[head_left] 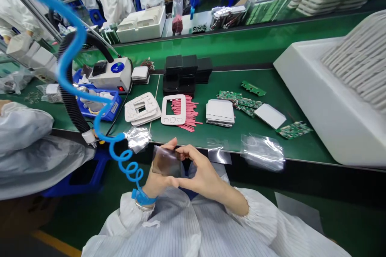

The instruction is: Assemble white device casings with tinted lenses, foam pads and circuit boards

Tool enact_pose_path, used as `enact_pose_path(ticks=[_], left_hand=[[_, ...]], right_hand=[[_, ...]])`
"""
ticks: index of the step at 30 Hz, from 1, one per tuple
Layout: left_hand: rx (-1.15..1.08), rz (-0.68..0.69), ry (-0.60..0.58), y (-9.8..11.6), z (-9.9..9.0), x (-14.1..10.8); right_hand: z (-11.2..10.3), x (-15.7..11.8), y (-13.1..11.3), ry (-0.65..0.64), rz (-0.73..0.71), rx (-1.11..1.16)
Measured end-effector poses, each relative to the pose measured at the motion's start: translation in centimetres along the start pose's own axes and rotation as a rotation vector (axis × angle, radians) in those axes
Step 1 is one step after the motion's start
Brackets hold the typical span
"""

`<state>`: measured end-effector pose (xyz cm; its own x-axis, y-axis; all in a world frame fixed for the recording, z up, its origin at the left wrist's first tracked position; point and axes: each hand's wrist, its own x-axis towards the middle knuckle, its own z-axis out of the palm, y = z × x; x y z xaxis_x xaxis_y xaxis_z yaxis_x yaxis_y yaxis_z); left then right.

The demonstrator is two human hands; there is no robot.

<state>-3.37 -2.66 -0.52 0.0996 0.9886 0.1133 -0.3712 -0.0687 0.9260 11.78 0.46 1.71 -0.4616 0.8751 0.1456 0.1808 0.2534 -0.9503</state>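
A dark, glossy, see-through rectangular panel (167,162), perhaps display glass, is held above my lap just in front of the bench edge. My left hand (154,184) supports it from beneath and along its left side, with a blue coiled-cord wrist strap (141,197) on that wrist. Thumb and fingers of my right hand (203,174) close around the panel's right edge. On the bench beyond lie a white frame (164,117) with a window, pink strips (189,114), a stack of white rectangular plates (220,111) and stacked black pieces (181,74).
Clear plastic films (262,151) overhang the bench's front edge. Green circuit boards (241,102) lie to the right, beside a large white foam box (307,100). A black flexible hose (68,88) and the blue coiled cord (68,58) cross the left. A co-worker's sleeve (25,128) is nearby.
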Motion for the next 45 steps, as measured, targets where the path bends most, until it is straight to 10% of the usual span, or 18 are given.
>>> enact_pose_path(ticks=[8,15,21,35,45], left_hand=[[0.874,-0.183,-0.194,3.8,-1.5,0.0],[-0.325,-0.341,-0.223,-0.1,-0.6,-0.8],[-0.707,-0.445,-0.222,-2.5,0.2,-2.6],[-0.765,-0.491,-0.198,-2.4,0.4,-2.6],[-0.706,-0.473,-0.202,-2.1,0.9,-2.2]], right_hand=[[-3.7,0.4,-2.3,-0.306,0.041,-0.379],[-2.7,0.8,-1.6,0.000,0.072,-0.079],[-1.1,0.3,-0.2,0.124,0.208,0.167],[-0.1,0.8,0.4,0.289,0.304,0.430],[0.0,1.1,0.2,-0.166,0.590,0.998]])
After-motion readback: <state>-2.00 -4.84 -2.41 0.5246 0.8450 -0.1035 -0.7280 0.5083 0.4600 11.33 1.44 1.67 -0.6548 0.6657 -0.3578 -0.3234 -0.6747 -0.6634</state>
